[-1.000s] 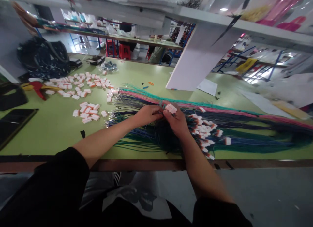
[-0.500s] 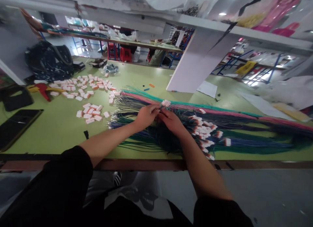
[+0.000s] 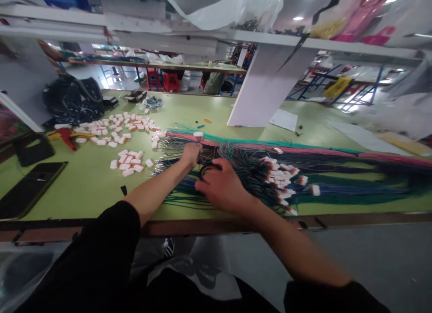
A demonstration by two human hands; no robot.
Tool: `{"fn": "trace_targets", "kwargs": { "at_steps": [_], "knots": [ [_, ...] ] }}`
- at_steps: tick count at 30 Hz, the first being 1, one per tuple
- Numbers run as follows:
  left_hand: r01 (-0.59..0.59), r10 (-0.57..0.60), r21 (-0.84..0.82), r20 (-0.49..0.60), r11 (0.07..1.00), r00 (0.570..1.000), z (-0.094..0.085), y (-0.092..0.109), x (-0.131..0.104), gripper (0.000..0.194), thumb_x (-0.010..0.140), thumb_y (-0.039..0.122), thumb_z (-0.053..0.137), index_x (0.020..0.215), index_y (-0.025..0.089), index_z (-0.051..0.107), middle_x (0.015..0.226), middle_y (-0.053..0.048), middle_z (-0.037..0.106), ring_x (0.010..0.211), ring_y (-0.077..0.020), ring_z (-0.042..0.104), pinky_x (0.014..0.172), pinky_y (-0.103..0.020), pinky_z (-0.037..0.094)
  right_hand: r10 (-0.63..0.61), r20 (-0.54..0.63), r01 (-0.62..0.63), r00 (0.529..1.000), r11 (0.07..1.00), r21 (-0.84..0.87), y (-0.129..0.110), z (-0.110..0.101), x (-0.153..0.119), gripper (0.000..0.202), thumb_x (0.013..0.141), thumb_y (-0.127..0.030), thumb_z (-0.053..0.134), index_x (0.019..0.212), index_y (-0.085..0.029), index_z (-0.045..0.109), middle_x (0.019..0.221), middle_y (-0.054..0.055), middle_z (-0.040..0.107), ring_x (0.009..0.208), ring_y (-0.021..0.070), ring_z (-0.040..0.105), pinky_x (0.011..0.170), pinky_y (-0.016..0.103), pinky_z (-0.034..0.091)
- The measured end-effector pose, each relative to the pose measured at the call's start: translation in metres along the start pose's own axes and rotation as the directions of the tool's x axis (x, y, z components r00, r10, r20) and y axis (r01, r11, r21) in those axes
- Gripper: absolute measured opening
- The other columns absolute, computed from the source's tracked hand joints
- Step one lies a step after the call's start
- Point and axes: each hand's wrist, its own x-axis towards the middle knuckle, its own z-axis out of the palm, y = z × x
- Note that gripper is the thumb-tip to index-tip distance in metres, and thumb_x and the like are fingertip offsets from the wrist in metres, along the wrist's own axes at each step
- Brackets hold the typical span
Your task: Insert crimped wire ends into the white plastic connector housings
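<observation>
My left hand (image 3: 191, 154) is closed just below a white plastic connector (image 3: 198, 135), which sticks up past the fingers with thin wires running from it. To its right, my right hand (image 3: 221, 185) is open, thumb and fingers spread and curved above dark wires. A long bundle of wires (image 3: 303, 153) in teal, pink, grey, blue and green lies under both hands. Bare metal wire ends (image 3: 164, 144) show at its left end. Right of my right hand lies a cluster of wired white and orange connectors (image 3: 280, 178).
Loose connectors (image 3: 126, 162) lie in piles on the left of the green table (image 3: 91, 187). Beyond them are red and yellow pliers (image 3: 67, 136), a phone (image 3: 32, 187) and a dark bag (image 3: 72, 97). A white upright panel (image 3: 259, 88) stands behind the wires, below a shelf.
My hands have moved apart. The left has shifted left with the connector; the right has let go, opened and come nearer to me. The view has shifted slightly.
</observation>
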Motion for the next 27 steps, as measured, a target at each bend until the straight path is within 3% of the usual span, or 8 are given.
{"fn": "trace_targets", "kwargs": {
  "at_steps": [1,3,6,10,15,21,23,27],
  "knots": [
    [-0.014,0.014,0.022,0.0,1.0,1.0,-0.001,0.001,0.001,0.03,0.077,0.012,0.045,0.048,0.018,0.042,0.043,0.006,0.036,0.044,-0.0088,0.036,0.049,-0.023,0.028,-0.016,-0.057,0.019,0.998,0.999,0.047,-0.002,-0.005,-0.003,0.026,0.079,-0.012,0.044,0.077,-0.025,0.066,0.063,-0.001,0.062,0.07,0.0162,0.053,0.089,0.039,0.028],
    [-0.063,0.061,0.069,0.034,0.996,0.998,0.0,0.006,-0.001,0.025,0.077,0.016,0.049,0.052,0.017,0.048,0.046,0.005,0.042,0.048,-0.0092,0.041,0.05,-0.022,0.032,0.252,-0.13,-0.245,0.959,0.967,0.065,0.008,-0.011,-0.008,0.023,0.081,-0.015,0.043,0.077,-0.024,0.065,0.064,0.0,0.061,0.071,0.0168,0.053,0.086,0.038,0.03],
    [-0.289,0.251,0.295,0.158,0.911,0.955,0.009,0.022,-0.011,0.009,0.076,0.022,0.059,0.07,0.016,0.06,0.056,0.004,0.055,0.057,-0.0115,0.051,0.056,-0.022,0.037,0.665,-0.289,-0.631,0.689,0.746,0.213,0.045,-0.013,-0.019,0.035,0.081,-0.036,0.049,0.108,-0.017,0.06,0.089,0.009,0.065,0.084,0.0234,0.056,0.082,0.04,0.037],
    [-0.558,0.405,0.695,0.397,0.454,0.824,0.029,0.046,-0.023,0.017,0.086,0.023,0.052,0.094,0.014,0.063,0.08,-0.007,0.068,0.074,-0.0181,0.063,0.067,-0.027,0.043,0.751,-0.183,-0.591,0.635,0.624,0.512,0.077,-0.011,-0.043,0.042,0.076,-0.044,0.054,0.11,-0.021,0.059,0.097,0.007,0.067,0.084,0.0225,0.059,0.075,0.037,0.044],
    [-0.639,0.391,0.766,0.566,0.076,0.726,0.071,0.051,-0.031,0.035,0.093,0.011,0.031,0.121,0.007,0.052,0.092,-0.018,0.068,0.084,-0.0245,0.066,0.069,-0.033,0.048,0.856,-0.169,-0.691,0.488,0.497,0.524,0.067,-0.018,-0.071,0.03,0.077,-0.046,0.054,0.093,-0.022,0.064,0.093,0.006,0.069,0.086,0.0244,0.061,0.075,0.037,0.045],
    [-0.664,0.452,0.744,0.568,0.076,0.688,0.096,0.03,-0.047,0.038,0.092,0.011,0.03,0.119,0.006,0.056,0.122,-0.023,0.059,0.112,-0.03,0.055,0.086,-0.043,0.045,0.965,0.047,-0.964,0.258,0.254,0.08,0.065,-0.017,-0.09,0.038,0.085,-0.045,0.045,0.111,-0.021,0.06,0.091,0.011,0.07,0.087,0.0287,0.063,0.074,0.036,0.04],
    [-0.653,0.432,0.749,0.556,0.109,0.71,0.093,0.018,-0.051,0.043,0.094,0.022,0.034,0.134,0.009,0.044,0.143,-0.02,0.042,0.127,-0.0323,0.043,0.097,-0.051,0.038,0.962,0.12,-0.966,0.245,0.253,-0.058,0.068,-0.014,-0.094,0.04,0.088,-0.044,0.041,0.112,-0.019,0.06,0.09,0.014,0.07,0.088,0.0294,0.063,0.077,0.039,0.039],
    [-0.647,0.246,0.735,0.601,0.202,0.76,0.087,-0.008,-0.05,0.061,0.092,0.043,0.04,0.142,0.011,0.032,0.149,-0.016,0.033,0.136,-0.0321,0.031,0.107,-0.057,0.025,0.945,0.129,-0.932,0.302,0.321,-0.169,0.072,-0.013,-0.092,0.045,0.088,-0.047,0.039,0.111,-0.015,0.061,0.101,0.018,0.067,0.092,0.0314,0.062,0.081,0.043,0.038]
  ]
}}
